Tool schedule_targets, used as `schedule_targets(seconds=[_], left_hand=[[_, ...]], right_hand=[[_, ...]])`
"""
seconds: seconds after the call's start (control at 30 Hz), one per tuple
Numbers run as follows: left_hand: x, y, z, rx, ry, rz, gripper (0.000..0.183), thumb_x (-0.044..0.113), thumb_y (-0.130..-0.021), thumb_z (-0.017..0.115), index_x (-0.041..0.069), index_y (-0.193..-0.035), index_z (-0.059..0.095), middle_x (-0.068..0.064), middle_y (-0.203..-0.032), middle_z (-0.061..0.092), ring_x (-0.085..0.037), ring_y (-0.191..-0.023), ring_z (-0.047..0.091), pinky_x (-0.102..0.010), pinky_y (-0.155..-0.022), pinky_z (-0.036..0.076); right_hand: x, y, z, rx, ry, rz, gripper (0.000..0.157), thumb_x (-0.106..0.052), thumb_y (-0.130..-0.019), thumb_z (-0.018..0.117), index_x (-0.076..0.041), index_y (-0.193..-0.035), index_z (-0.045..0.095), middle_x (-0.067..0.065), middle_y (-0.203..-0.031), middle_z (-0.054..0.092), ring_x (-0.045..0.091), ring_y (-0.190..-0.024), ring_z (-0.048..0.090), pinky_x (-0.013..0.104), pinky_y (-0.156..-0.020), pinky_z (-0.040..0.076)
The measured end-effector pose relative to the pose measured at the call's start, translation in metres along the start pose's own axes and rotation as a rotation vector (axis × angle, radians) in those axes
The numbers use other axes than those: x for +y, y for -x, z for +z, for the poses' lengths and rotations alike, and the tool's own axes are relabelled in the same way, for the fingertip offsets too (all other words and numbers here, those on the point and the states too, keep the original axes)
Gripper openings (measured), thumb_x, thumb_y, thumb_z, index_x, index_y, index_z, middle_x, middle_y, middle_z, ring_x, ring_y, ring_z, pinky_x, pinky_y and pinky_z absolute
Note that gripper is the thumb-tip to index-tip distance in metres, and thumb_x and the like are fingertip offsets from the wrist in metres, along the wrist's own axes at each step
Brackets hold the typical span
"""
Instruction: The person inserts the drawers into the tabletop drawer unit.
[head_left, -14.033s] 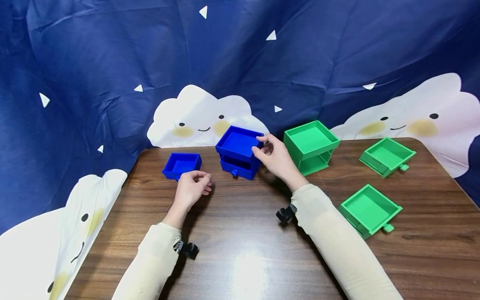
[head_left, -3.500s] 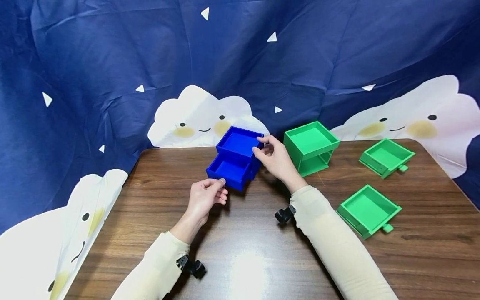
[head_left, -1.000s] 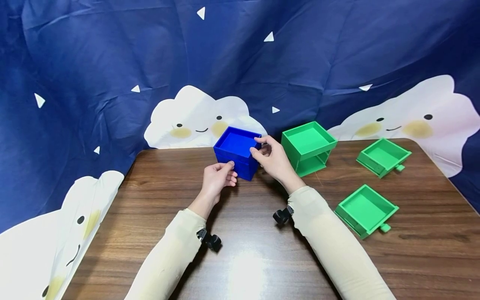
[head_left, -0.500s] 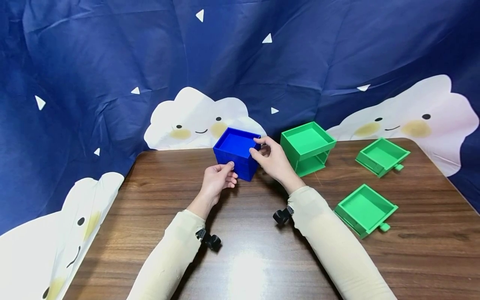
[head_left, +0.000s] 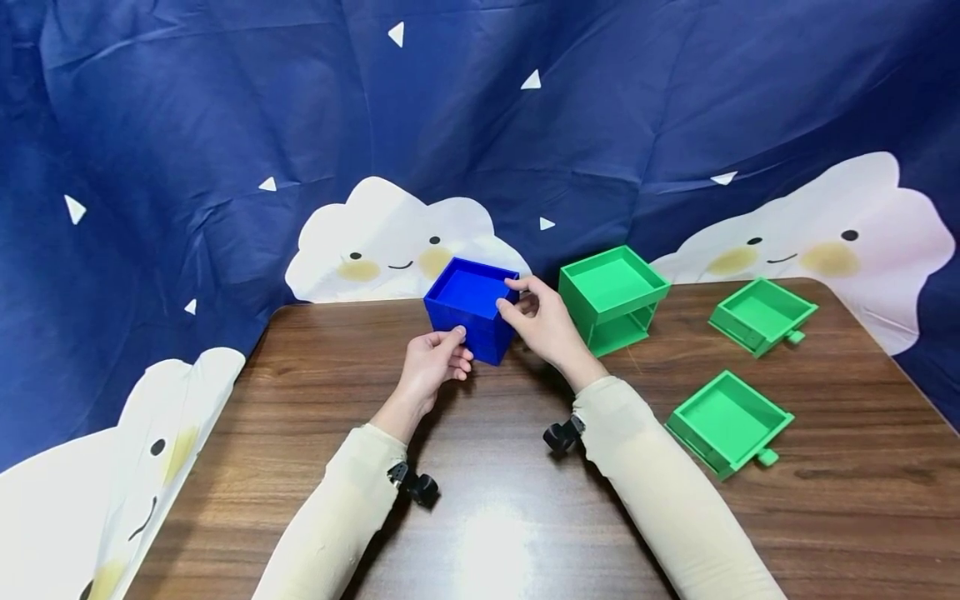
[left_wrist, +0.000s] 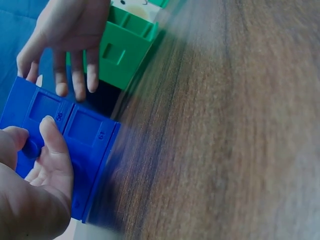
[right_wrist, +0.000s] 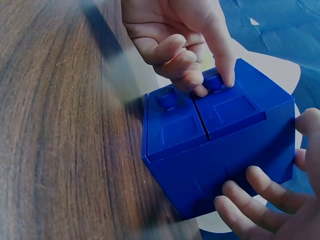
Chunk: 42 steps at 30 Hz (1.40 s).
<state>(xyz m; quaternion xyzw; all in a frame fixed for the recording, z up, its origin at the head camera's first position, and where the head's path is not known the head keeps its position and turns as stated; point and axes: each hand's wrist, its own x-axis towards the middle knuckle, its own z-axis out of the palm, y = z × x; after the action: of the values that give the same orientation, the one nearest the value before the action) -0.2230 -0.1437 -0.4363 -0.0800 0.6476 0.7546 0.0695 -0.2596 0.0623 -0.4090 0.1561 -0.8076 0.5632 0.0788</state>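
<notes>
A small blue cabinet (head_left: 474,290) with an open tray top stands at the back middle of the table. Its upper drawer (right_wrist: 235,107) and lower drawer (right_wrist: 175,132) both sit in their slots, fronts side by side in the right wrist view. My left hand (head_left: 432,364) pinches the round knob (right_wrist: 213,80) of the upper drawer between thumb and finger. On the cabinet's right, my right hand (head_left: 549,323) holds the top edge with thumb and index finger, other fingers spread along the side wall.
A green cabinet (head_left: 592,308) with an open front slot stands just right of the blue one. Two green drawers (head_left: 763,308) lie at the right of the wooden table (head_left: 570,517). A patterned blue cloth (head_left: 450,108) hangs behind the table.
The loose blue drawer from the left was brought to the cabinet's upper slot and pushed in by my left hand. My right hand has stayed on the cabinet. Little differs over the last second.
</notes>
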Motion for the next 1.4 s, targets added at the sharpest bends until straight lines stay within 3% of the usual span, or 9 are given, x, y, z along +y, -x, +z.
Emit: schedule_targets(seconds=[0.5,0.87,1.1,1.4], left_hand=[[0.0,0.003,-0.004,-0.012,-0.013,-0.001,0.022,0.02,-0.11,0.063,-0.001,-0.105,0.066,0.001,-0.067,0.068,-0.009,-0.054,0.062,-0.022,-0.051,0.055],[0.0,0.01,-0.006,-0.089,-0.077,-0.008,0.03,0.02,-0.111,0.063,-0.009,-0.107,0.063,0.001,-0.069,0.068,-0.009,-0.055,0.062,-0.022,-0.053,0.056],[-0.002,0.019,-0.003,-0.215,-0.206,-0.057,0.03,0.014,-0.11,0.06,-0.014,-0.118,0.064,0.001,-0.071,0.069,-0.008,-0.057,0.063,-0.021,-0.054,0.055],[0.0,0.029,0.007,-0.352,-0.301,-0.019,0.032,0.01,-0.108,0.057,-0.018,-0.122,0.064,0.0,-0.076,0.07,-0.01,-0.063,0.066,-0.022,-0.058,0.057]], right_hand=[[-0.005,0.004,0.0,-0.008,0.006,-0.001,0.038,-0.016,-0.103,0.072,0.0,-0.137,0.067,0.023,-0.108,0.073,0.031,-0.093,0.068,0.037,-0.086,0.056],[-0.006,0.004,-0.001,0.001,0.011,0.008,0.039,-0.017,-0.103,0.073,-0.001,-0.138,0.067,0.022,-0.104,0.072,0.033,-0.093,0.068,0.038,-0.086,0.056],[-0.005,0.004,-0.001,0.002,0.014,0.003,0.038,-0.015,-0.103,0.072,0.0,-0.138,0.067,0.023,-0.106,0.073,0.032,-0.092,0.069,0.036,-0.085,0.056],[-0.004,0.003,0.001,0.013,0.027,-0.003,0.038,-0.016,-0.103,0.073,0.0,-0.137,0.067,0.022,-0.105,0.074,0.032,-0.092,0.07,0.036,-0.086,0.056]])
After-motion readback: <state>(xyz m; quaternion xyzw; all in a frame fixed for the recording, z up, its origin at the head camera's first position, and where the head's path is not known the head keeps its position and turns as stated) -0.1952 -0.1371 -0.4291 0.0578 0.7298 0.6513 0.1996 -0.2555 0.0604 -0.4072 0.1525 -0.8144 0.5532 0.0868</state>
